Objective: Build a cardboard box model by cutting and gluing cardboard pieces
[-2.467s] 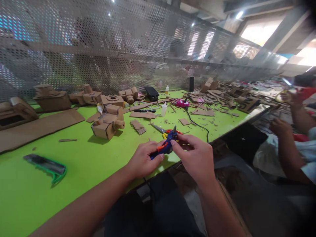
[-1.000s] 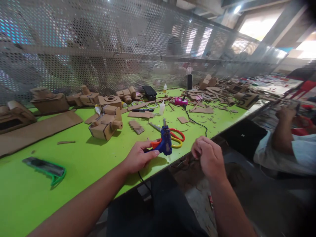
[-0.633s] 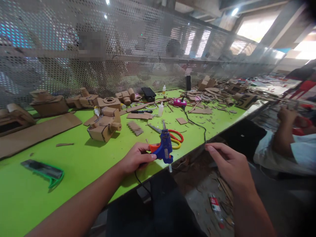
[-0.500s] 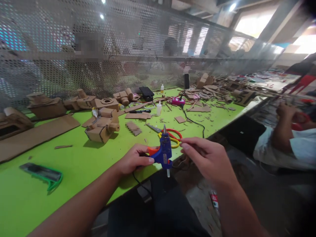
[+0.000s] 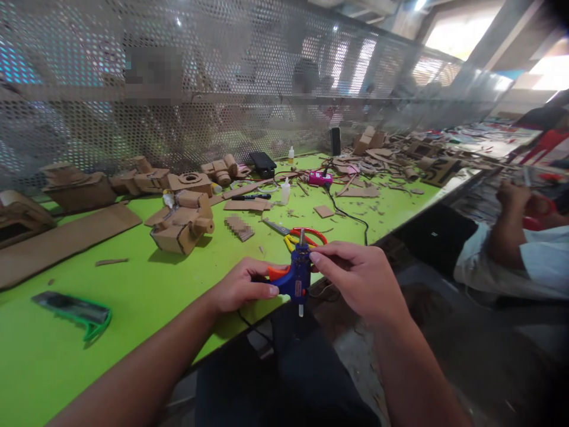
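My left hand (image 5: 249, 286) is wrapped around the handle of a blue hot glue gun (image 5: 301, 274) with an orange trigger. The gun's metal nozzle points up, and a clear glue stick (image 5: 301, 310) pokes out below. With thumb and forefinger pinched together, my right hand (image 5: 355, 273) touches the gun's front end just under the nozzle. Whether a bit of glue sits between those fingertips is too small to tell. Behind the gun lie scissors (image 5: 317, 235) with red and yellow handles, partly covered by it.
A green-handled cutter (image 5: 73, 314) lies at the left of the green table (image 5: 146, 320). Cardboard models (image 5: 180, 228), a glue bottle (image 5: 285, 193), a black marker (image 5: 251, 197) and a pink power strip (image 5: 320, 178) stand farther back. Another person (image 5: 502, 243) sits at right; a perforated metal screen (image 5: 249, 77) runs behind.
My right hand has moved left, from beside the glue gun to contact with its front end. The gun has shifted very slightly, still in my left hand.
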A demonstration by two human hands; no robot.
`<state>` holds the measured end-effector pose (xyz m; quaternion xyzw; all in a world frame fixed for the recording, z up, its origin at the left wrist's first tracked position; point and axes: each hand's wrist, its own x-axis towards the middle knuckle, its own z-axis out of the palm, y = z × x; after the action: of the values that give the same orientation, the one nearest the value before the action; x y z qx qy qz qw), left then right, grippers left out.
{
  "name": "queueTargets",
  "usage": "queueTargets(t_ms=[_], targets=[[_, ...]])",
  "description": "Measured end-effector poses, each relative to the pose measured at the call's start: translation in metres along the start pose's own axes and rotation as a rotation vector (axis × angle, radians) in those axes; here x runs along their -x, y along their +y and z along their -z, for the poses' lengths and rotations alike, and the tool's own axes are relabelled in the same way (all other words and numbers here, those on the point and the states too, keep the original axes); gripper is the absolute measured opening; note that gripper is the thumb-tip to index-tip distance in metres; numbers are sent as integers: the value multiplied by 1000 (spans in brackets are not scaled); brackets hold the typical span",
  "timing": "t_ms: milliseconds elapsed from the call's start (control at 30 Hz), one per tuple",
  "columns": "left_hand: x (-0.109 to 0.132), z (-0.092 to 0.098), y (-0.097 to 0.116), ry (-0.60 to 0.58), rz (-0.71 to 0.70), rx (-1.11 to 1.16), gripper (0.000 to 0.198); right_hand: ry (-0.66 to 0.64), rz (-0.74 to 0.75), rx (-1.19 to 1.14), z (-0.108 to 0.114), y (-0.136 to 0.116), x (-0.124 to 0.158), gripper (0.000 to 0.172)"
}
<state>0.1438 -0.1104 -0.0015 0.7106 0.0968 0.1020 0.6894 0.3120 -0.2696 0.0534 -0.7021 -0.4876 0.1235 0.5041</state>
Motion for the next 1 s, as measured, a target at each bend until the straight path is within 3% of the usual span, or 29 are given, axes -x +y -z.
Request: queueTargets(t_ms=[400,667,800,1000], targets=[[0,-1,2,-16,1,44,40,-24,52,-74,1,7,-2,18],[-1,-2,-1,6,-80,-70,34,-54,275,297,15,-5,0,13],[-1,-5,0,-19,-140,-132,31,-4,340,457,11,-9,0,12],[-1,-4,1,-6,-119,-115,37,119,395,428,3,-6,0,11]])
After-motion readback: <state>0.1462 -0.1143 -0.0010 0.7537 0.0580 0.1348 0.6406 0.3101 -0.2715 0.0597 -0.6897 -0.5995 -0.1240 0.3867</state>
